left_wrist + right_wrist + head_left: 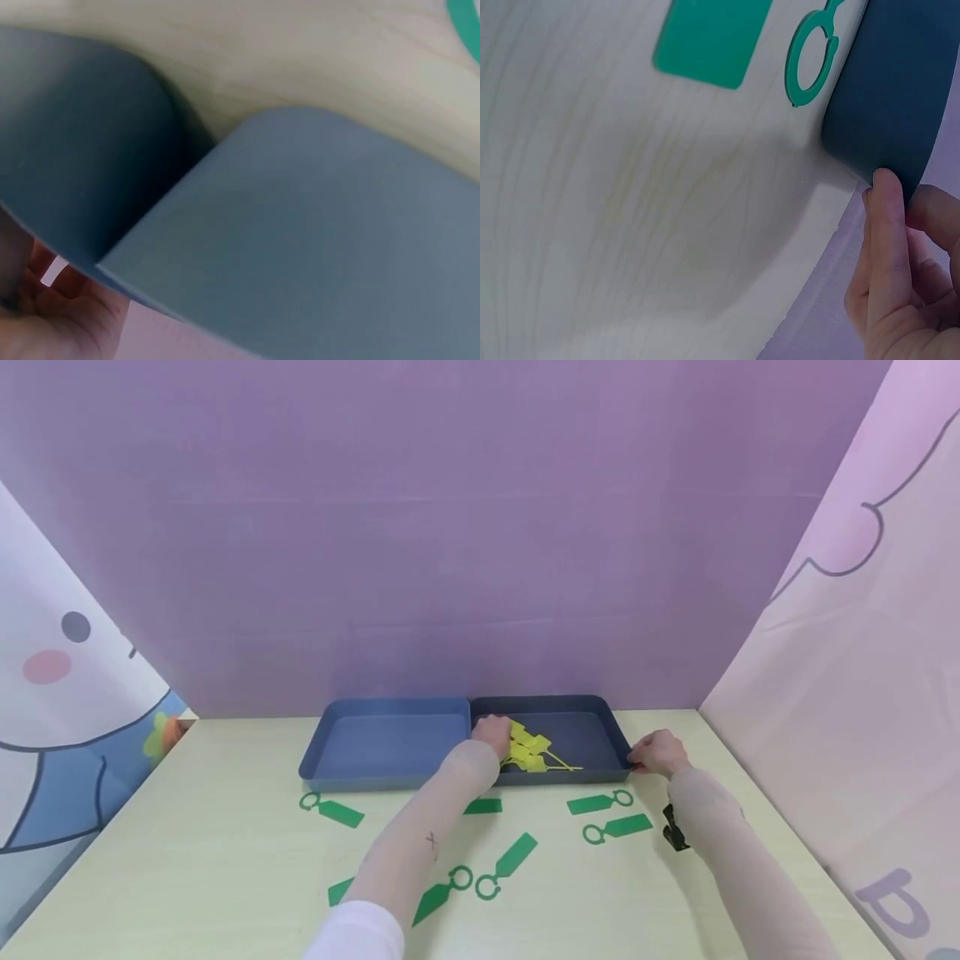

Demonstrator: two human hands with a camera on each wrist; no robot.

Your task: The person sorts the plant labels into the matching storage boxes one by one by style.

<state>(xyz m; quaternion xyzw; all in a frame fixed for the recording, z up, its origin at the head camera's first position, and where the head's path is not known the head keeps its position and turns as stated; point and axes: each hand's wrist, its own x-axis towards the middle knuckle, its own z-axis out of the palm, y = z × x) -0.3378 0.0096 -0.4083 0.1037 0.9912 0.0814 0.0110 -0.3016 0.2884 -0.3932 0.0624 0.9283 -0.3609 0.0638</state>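
A heap of yellow tags with thin tails (536,763) lies in the left part of the dark blue tray (592,731). My left hand (492,733) is inside that tray, beside the heap, its fingers partly hidden. From the left wrist, the hand (71,322) shows behind the tray's front wall (82,127), with a pale sliver between its fingers; what it holds is unclear. At the tray's right front corner, my right hand (660,752) pinches the wall between thumb and fingers, seen closely in the right wrist view (907,277).
A lighter blue tray (405,747) adjoins the dark one on the left. Several green ring-ended tags (516,856) are scattered on the pale wooden table (225,843) before the trays. Behind them hangs a purple backdrop (465,527). Something small and black (675,828) shows by the right wrist.
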